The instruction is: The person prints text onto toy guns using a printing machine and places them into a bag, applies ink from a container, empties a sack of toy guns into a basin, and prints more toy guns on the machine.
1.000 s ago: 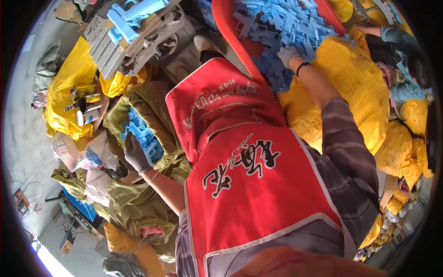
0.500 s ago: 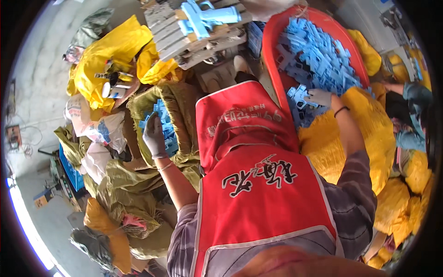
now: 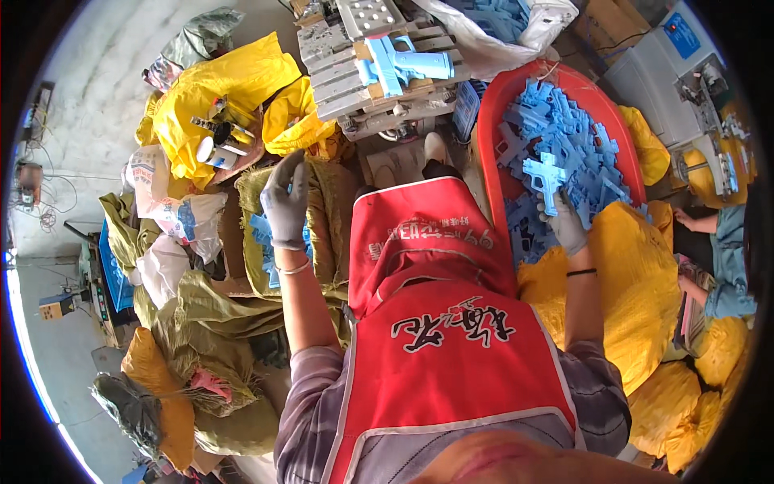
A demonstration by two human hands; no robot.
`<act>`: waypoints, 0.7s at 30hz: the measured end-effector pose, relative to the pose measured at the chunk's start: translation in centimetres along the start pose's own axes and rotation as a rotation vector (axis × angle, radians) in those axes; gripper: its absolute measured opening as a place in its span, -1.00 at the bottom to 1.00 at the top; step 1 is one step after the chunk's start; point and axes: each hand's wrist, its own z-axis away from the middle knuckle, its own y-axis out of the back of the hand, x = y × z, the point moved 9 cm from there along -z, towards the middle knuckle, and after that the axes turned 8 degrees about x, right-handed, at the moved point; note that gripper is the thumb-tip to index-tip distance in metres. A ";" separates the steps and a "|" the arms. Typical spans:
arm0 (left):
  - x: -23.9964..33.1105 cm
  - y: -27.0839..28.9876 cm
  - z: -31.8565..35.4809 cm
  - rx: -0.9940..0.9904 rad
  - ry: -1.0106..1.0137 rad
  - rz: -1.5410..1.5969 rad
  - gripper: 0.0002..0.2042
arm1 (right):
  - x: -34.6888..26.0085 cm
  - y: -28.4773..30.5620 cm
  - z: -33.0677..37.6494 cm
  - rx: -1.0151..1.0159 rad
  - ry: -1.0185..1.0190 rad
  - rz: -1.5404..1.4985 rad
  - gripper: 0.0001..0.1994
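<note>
A blue toy-gun part [image 3: 545,176] stands upright over the red tub [image 3: 490,145] of like blue parts [image 3: 564,129], gripped at its lower end by the gloved right hand [image 3: 567,226], fingers closed round it. The gloved left hand [image 3: 286,202] is raised over an olive sack [image 3: 322,218] holding more blue pieces [image 3: 262,234]; fingers loosely together, whether pinching anything cannot be told.

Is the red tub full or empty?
Nearly full: blue plastic parts heap across the red tub, and the right hand lifts one.
</note>
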 end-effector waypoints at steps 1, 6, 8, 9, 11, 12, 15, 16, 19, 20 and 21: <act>2.5 -0.6 -0.7 0.007 -0.128 -0.113 -0.76 | -1.5 -1.4 0.9 -0.032 0.055 -0.102 -0.57; 8.8 -3.9 -3.3 -0.012 -0.463 -0.246 -0.72 | -3.5 -3.6 2.1 0.028 0.144 -0.317 -0.56; 10.1 -5.5 -4.5 -0.057 -0.468 -0.253 -0.70 | -3.9 -4.6 2.5 0.031 0.169 -0.365 -0.58; 10.4 -6.5 -5.1 -0.104 -0.471 -0.257 -0.68 | -4.7 -5.1 2.9 0.040 0.209 -0.320 -0.58; 10.6 -7.7 -6.5 -0.134 -0.513 -0.284 -0.65 | -5.8 -5.6 3.5 0.051 0.250 -0.276 -0.58; 10.8 -8.5 -7.0 -0.165 -0.553 -0.309 -0.62 | -6.2 -6.1 3.7 0.002 0.223 -0.352 -0.59; 11.1 -10.0 -8.2 -0.211 -0.581 -0.269 -0.56 | -7.4 -6.5 4.1 -0.039 0.216 -0.398 -0.59; 11.3 -10.6 -8.5 -0.238 -0.596 -0.248 -0.53 | -7.9 -6.6 4.2 -0.033 0.233 -0.370 -0.59; 11.4 -12.6 -9.2 -0.423 -0.414 -0.203 -0.51 | -11.1 -7.5 4.4 0.006 0.312 -0.316 -0.61; 11.4 -13.1 -9.2 -0.477 -0.382 -0.158 -0.55 | -11.8 -7.6 4.0 0.011 0.313 -0.315 -0.61; 11.4 -12.4 -9.4 -0.439 -0.360 -0.067 -0.60 | -13.4 -8.4 3.8 -0.038 0.441 -0.143 -0.62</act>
